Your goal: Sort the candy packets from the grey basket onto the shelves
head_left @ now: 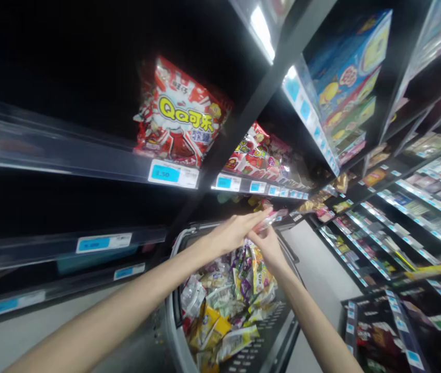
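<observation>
My left hand (238, 228) and my right hand (270, 248) meet over the far part of a grey shopping basket (176, 300). Both are closed on a small shiny packet (266, 221), pinkish and partly see-through. Fingers and blur hide most of it, so its print cannot be read. Under my wrists the basket holds many snack bags: a yellow bag (211, 324), a yellow-green bag (238, 342), an orange-and-white bag (261, 272) and a clear plastic pack (192, 296).
Dark shelves with price labels (174, 173) run along my left. A red QQ candy bag (184, 116) stands on one, with pink bags (261, 153) farther along. Blue boxes (350, 67) sit higher up. Across the pale floor (313, 259) stand more stocked shelves (410, 207).
</observation>
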A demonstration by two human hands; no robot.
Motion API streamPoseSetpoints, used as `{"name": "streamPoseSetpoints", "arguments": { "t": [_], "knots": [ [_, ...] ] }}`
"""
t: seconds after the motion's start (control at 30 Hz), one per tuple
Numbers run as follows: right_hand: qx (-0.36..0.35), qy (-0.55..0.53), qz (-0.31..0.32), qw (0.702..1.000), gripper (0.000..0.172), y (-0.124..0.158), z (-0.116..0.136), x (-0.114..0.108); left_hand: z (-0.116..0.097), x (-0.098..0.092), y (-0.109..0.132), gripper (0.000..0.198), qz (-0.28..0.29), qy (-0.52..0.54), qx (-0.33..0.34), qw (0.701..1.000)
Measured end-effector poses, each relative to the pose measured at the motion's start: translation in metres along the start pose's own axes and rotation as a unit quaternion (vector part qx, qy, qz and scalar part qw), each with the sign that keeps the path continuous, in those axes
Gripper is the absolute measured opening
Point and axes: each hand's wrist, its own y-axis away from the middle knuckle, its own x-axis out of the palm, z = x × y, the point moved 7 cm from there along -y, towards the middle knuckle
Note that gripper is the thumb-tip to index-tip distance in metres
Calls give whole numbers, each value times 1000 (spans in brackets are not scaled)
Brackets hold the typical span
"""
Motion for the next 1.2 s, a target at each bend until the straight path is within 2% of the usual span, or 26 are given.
{"name": "streamPoseSetpoints", "arguments": {
  "t": [0.13,0.27,0.4,0.53,0.7,0.83,0.93,1.2],
  "knots": [
    [-11,108,-37,993,45,-17,29,-32,-13,-3,-32,101,2,-88,-24,996],
    [-48,142,-71,986,48,-39,56,-52,-23,-15,-54,89,-45,-146,-30,988],
    [-119,129,-93,980,46,-68,89,-65,-26,-30,-61,69,-118,-216,-13,969],
    [-186,68,-128,972,48,-109,112,-80,-11,-39,-57,58,-160,-294,-28,942],
    [-199,80,-83,973,45,-159,115,-77,5,-33,-52,50,-137,-372,-13,918],
    [-163,80,-57,982,48,-179,106,-73,8,-25,-51,44,-100,-408,0,907],
    [-153,149,-77,974,53,-182,106,-74,9,-24,-51,41,-95,-415,-1,905],
    [-138,345,-183,910,59,-186,115,-77,11,-23,-51,40,-95,-410,-2,907]
  ]
}}
